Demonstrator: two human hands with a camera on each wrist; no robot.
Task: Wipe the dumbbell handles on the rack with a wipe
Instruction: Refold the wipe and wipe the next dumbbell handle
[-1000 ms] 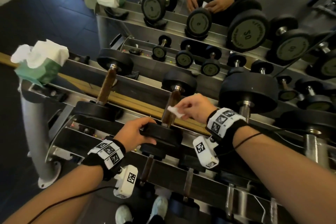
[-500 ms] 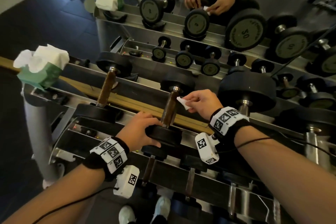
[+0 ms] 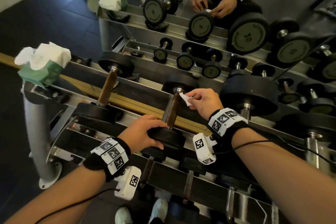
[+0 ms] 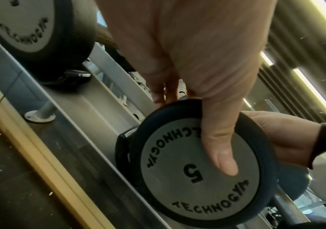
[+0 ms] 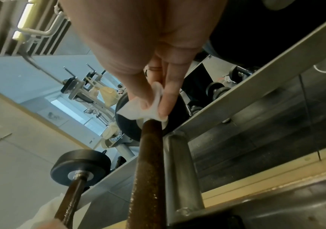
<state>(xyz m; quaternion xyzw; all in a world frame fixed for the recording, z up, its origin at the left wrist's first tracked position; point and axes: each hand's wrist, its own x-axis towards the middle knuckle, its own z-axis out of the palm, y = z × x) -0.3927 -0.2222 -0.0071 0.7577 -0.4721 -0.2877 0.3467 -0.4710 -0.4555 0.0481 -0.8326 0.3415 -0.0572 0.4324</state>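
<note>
White wipe at far end of handle

Right hand (image 3: 203, 102) pinches wipe (image 3: 185, 98) between thumb and fingers, touching brown handle (image 3: 171, 109) near far weight. Left hand (image 3: 140, 135) grips near weight (image 4: 197, 162), thumb across its face. Dumbbell sits on metal rack (image 3: 127, 107).

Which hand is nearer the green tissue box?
Left. The left hand grips the dumbbell's near end, closer to the tissue box; the right hand is farther off.
</note>
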